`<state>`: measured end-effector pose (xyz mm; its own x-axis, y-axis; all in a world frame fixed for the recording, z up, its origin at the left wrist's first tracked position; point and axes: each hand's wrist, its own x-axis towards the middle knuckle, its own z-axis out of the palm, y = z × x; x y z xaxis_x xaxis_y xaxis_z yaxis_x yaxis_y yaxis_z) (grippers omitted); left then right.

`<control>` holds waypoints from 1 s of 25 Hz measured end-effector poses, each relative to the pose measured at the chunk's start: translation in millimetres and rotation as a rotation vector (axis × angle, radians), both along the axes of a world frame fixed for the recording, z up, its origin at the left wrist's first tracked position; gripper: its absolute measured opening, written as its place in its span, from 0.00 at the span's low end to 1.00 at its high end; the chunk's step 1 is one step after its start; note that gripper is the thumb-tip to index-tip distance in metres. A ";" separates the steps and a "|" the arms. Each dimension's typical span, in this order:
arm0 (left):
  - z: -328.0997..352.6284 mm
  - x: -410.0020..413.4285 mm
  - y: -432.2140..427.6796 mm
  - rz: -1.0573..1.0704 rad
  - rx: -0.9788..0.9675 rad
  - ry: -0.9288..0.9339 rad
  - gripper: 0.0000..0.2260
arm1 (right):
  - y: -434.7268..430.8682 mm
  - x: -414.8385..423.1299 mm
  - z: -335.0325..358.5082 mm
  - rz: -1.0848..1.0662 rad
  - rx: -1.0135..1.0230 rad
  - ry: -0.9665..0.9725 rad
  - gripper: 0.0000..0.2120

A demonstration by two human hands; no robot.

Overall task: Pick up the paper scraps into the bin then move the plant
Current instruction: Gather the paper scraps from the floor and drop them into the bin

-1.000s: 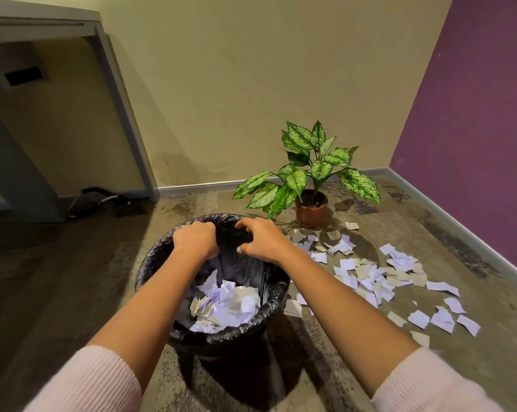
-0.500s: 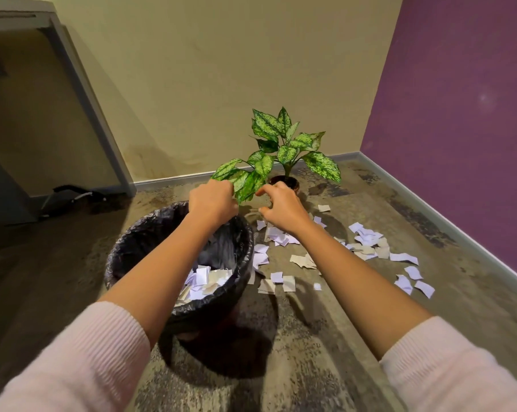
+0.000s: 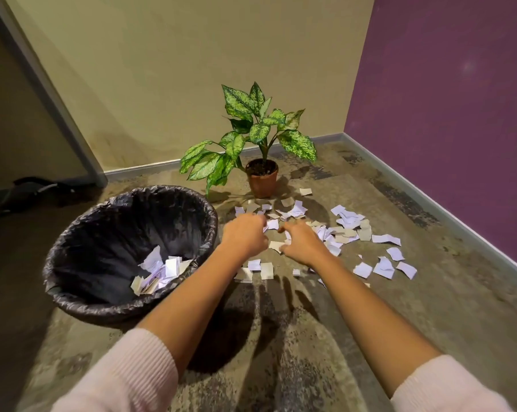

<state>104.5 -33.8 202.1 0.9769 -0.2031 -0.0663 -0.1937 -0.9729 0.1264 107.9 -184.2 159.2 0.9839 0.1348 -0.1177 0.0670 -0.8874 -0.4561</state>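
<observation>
Several white and beige paper scraps [image 3: 348,230] lie scattered on the floor in front of the potted plant [image 3: 261,179], a leafy green plant in a terracotta pot. The bin [image 3: 82,304], lined with a black bag, stands to the left with a heap of scraps [image 3: 159,272] inside. Both hands are down on the pile, just right of the bin. My left hand [image 3: 245,236] is curled with its fingertips at a white scrap; its palm is hidden. My right hand [image 3: 302,245] is clawed over the scraps, thumb and fingers apart.
A cream wall runs behind the plant and a purple wall [image 3: 444,114] closes the right side, with a grey skirting board along both. A grey desk leg [image 3: 52,105] slants down at the left, with a dark cable [image 3: 34,188] on the floor by it.
Both hands have moved from over the bin's rim to the right and down onto the scraps on the floor. The view has swung right, so the bin now sits further left.
</observation>
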 end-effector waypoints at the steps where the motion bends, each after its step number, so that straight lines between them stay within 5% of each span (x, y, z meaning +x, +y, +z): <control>1: -17.3 0.2 1.5 0.016 0.012 0.053 0.20 | -2.2 -0.4 -12.2 0.001 -0.005 0.018 0.22; 7: -113.1 -2.3 9.3 0.174 -0.125 0.284 0.36 | -0.7 7.2 -83.6 0.044 -0.033 0.122 0.24; 10: -148.6 5.2 11.8 0.307 -0.323 0.364 0.54 | 9.7 21.2 -110.1 0.070 -0.050 0.147 0.26; 12: -165.7 10.4 15.1 0.345 -0.280 0.336 0.60 | 20.7 32.9 -121.6 0.095 -0.081 0.133 0.26; 15: -181.1 16.9 18.5 0.338 -0.102 0.263 0.64 | 42.1 54.4 -131.3 0.147 -0.113 0.090 0.24; 25: -204.2 67.3 29.5 0.581 -0.002 0.380 0.69 | 121.0 141.5 -143.2 0.373 -0.262 0.046 0.18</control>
